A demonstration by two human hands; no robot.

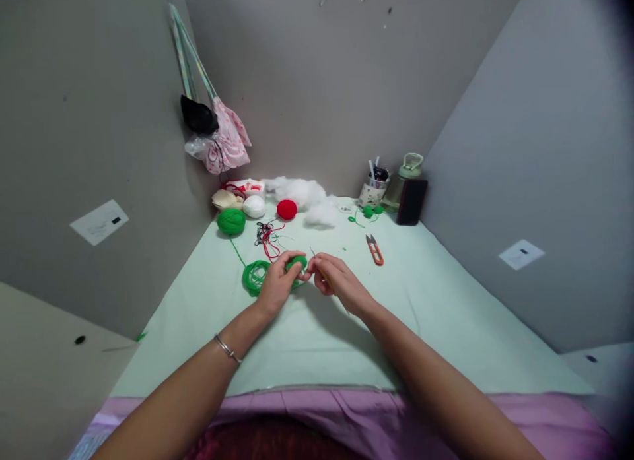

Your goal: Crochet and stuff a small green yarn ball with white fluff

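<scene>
L hand (280,280) pinching small green piece (298,261), just R of green coil (254,280) on counter (208,334). R hand (341,283) closed round slim tool (312,251), tip up near the piece, a bit further R of coil; can't tell if tip is in a stitch.

Risks, my read: coil is loose loops, so a hard pull could knot it. Red strands (270,245) + black strands (262,233) lie just behind coil, prob. snag if yarn drags back. Green ball (231,221), behind-L of coil, could roll if strand (238,251) gets tugged. Loose L pinch = piece twists, tool slips. Snips (375,250) well R of coil, low risk.
</scene>
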